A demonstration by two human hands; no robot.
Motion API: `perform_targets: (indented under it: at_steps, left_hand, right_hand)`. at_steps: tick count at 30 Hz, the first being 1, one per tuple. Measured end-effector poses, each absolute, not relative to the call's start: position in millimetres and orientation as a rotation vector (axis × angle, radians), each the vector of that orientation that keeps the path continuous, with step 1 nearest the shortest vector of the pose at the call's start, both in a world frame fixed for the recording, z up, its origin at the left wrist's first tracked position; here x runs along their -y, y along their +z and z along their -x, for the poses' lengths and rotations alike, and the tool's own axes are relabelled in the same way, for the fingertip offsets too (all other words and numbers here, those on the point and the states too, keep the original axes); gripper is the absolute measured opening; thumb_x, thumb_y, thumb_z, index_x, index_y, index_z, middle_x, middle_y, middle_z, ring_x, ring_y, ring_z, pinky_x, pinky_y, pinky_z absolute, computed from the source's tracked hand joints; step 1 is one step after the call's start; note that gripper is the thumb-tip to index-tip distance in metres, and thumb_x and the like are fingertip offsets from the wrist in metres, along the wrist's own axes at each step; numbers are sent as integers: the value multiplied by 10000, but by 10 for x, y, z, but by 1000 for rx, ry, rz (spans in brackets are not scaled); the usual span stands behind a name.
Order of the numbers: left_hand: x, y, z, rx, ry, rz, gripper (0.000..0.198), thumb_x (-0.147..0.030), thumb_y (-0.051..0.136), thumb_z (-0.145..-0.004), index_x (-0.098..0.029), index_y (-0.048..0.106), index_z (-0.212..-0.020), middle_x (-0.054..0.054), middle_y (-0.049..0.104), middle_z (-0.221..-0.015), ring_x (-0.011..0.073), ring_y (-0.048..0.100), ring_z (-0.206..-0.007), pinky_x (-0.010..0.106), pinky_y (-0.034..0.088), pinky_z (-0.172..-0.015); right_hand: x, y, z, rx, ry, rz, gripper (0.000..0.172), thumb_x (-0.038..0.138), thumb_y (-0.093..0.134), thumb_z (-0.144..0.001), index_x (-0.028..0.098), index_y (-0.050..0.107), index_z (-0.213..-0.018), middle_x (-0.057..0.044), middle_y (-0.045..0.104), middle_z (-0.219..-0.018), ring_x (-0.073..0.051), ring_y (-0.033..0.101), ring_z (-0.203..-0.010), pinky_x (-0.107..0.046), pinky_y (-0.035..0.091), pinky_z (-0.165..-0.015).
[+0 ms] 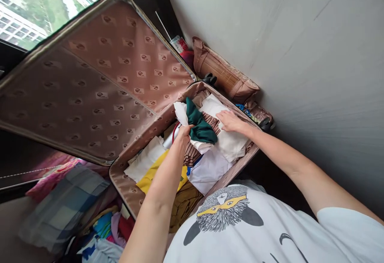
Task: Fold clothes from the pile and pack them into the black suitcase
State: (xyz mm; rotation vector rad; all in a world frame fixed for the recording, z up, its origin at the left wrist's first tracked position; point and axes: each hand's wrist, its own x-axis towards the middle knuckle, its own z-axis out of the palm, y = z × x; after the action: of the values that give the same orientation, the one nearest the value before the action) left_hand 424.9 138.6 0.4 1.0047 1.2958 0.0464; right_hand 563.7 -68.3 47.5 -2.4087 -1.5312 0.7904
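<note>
An open suitcase (127,199) with a pinkish-brown lining holds folded clothes. My left hand (183,132) is closed on a dark green garment (198,123) bunched up with white cloth, raised over the pile. My right hand (229,121) lies flat with fingers stretched out on a folded white garment (232,143) along the case's right side. Between the hands shows a brown striped cloth (211,122). Closer to the front lie a white shirt (210,171) with a blue edge, a yellow garment (153,171) and an olive-brown cloth (186,203).
The suitcase lid (99,83) stands tilted up on the left, below a window (45,7). A brown bag (222,69) rests between the case and the grey wall (300,55). Lower left are a clear-wrapped checked bundle (69,203) and a heap of coloured clothes (105,231).
</note>
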Motion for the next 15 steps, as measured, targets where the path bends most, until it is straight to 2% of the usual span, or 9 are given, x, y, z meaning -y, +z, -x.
perform_targets:
  at_steps: [2,3,5,8,11,15]
  left_hand:
    - [-1360,38,-4151,-1264,52,-975,398,-28,741,-623,-144,696,-1001,51,742,-793,238,753,-798,420,635,-844]
    - [-1346,54,-4095,-1239,58,-963,408,-34,740,-619,-148,699,-1008,50,746,-795,245,756,-817,428,636,-852]
    - [-1316,72,-3962,-1191,78,-932,427,-57,757,-612,-154,707,-1025,51,756,-803,263,761,-861,445,635,-871]
    - [-1284,65,-3704,-1158,122,-838,447,-94,803,-606,-165,721,-1040,55,770,-823,288,766,-929,461,629,-913]
    - [-1293,31,-3387,-1178,175,-703,416,-87,814,-616,-170,731,-1015,55,782,-847,304,768,-983,449,612,-967]
    - [-1331,-23,-2930,-1173,160,-579,399,-80,811,-638,-159,725,-1019,68,794,-870,306,764,-984,432,583,-1021]
  right_hand:
    - [878,443,-5694,1680,770,2530,511,128,635,-830,75,580,-1335,-251,639,-1267,-364,529,-1215,-449,340,-1029]
    - [953,433,-5691,1717,764,2562,447,107,604,-844,61,615,-1288,-257,657,-1211,-361,547,-1170,-456,330,-1025]
    - [1057,433,-5657,1745,786,2598,298,75,527,-886,74,694,-1133,-241,688,-1092,-346,576,-1096,-462,324,-1014]
    - [1152,499,-5621,1831,902,2528,222,71,534,-886,128,726,-982,-196,695,-1051,-315,594,-1050,-419,357,-956]
    - [1257,656,-5602,1924,1054,2277,257,59,592,-814,156,693,-1030,-136,693,-1063,-250,610,-970,-318,378,-821]
    - [1395,1062,-5488,1840,1182,1944,297,51,595,-745,184,622,-1010,-34,650,-875,-175,572,-804,-261,329,-681]
